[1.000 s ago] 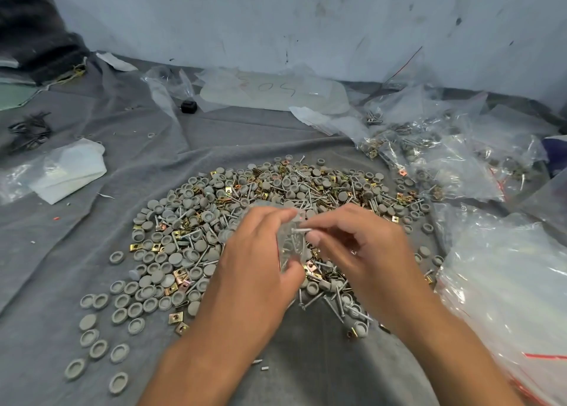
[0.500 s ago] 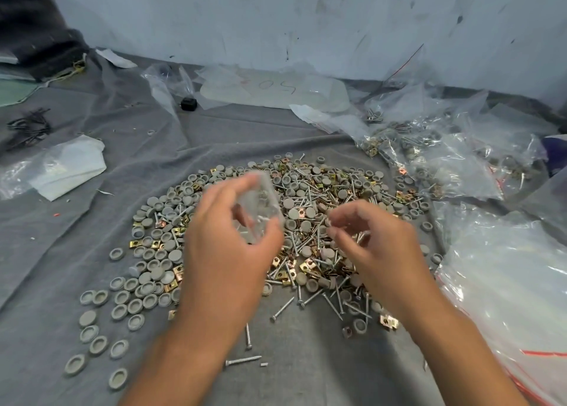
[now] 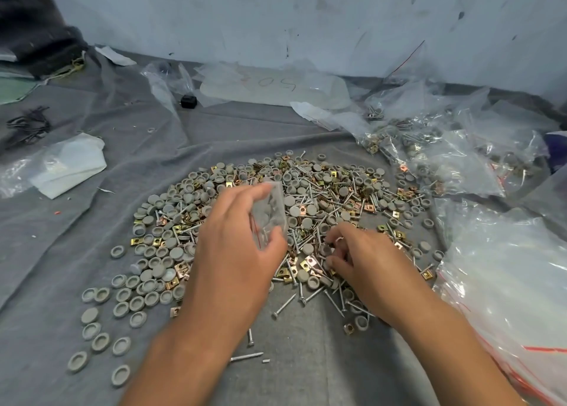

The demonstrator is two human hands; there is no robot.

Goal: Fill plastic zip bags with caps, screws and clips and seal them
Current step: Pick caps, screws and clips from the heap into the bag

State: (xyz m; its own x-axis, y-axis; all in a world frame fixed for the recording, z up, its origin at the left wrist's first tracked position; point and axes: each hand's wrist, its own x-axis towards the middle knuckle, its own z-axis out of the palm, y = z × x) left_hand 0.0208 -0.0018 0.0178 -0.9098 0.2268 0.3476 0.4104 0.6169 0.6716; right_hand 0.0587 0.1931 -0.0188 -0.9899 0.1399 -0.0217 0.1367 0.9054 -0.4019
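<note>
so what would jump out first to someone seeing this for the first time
The big heap of grey caps, screws and brass clips spread over the grey cloth in the middle takes the eye first. Above it the left hand holds a small clear zip bag with a few caps inside, while the right hand picks among the parts. At the right lie clear filled bags.

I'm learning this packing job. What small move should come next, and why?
Probably lift the right hand to the small zip bag and drop its pickings in. The left hand holds that bag up over the pile of caps, screws and clips, while the right fingers are curled down among the parts.
</note>
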